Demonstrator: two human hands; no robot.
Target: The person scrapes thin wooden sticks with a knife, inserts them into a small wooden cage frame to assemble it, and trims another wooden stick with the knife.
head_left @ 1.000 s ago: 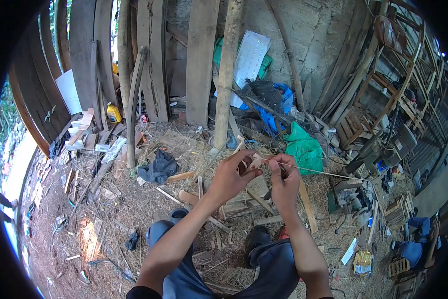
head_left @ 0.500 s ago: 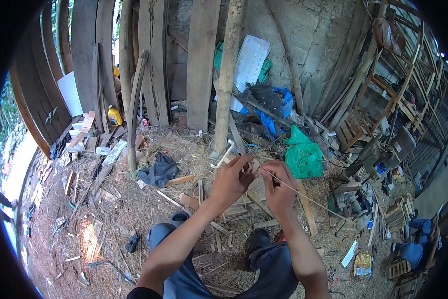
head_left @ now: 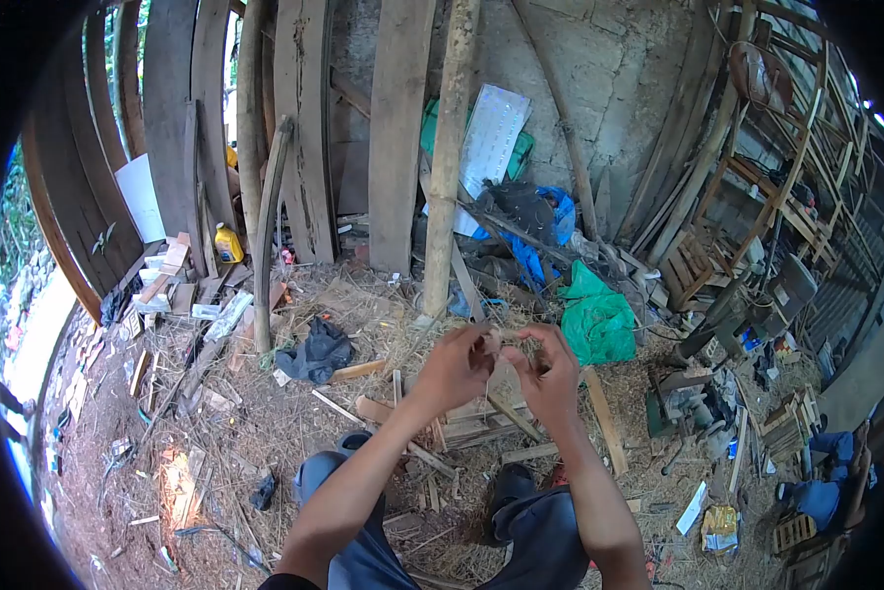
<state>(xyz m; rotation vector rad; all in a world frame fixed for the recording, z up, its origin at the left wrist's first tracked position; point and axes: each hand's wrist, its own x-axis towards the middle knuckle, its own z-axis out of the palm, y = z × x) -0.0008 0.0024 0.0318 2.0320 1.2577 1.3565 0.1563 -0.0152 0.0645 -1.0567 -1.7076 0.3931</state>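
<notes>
pale piece [head_left: 498, 339], small and too blurred for its make to be told, is up between the two hands, nearer the wearer than the foot of the pole [head_left: 447, 187] and a little to the pole's right. the left hand [head_left: 455, 368] has its fingers curled and looks clamped on the piece at their tips. the right hand [head_left: 548, 372], farther right of the pole, brings thumb and forefinger up beside the piece; whether they press on it or stand just apart, i cannot tell.

the likeliest trouble, i judge, is a slip: only fingertips seem to hold so slight a thing, and an uneven tug from the right hand could twist it loose or snap it. nothing shows beneath to catch it but the littered floor [head_left: 383, 511], which spreads around the pole's foot, and among straw and scraps of the same pale colour a dropped bit could vanish. the green sheet [head_left: 596, 320], right of the pole, and the dark crumpled cloth [head_left: 316, 349], left of it, might hide one in their folds. a rough edge could also prick the closely set fingertips.
</notes>
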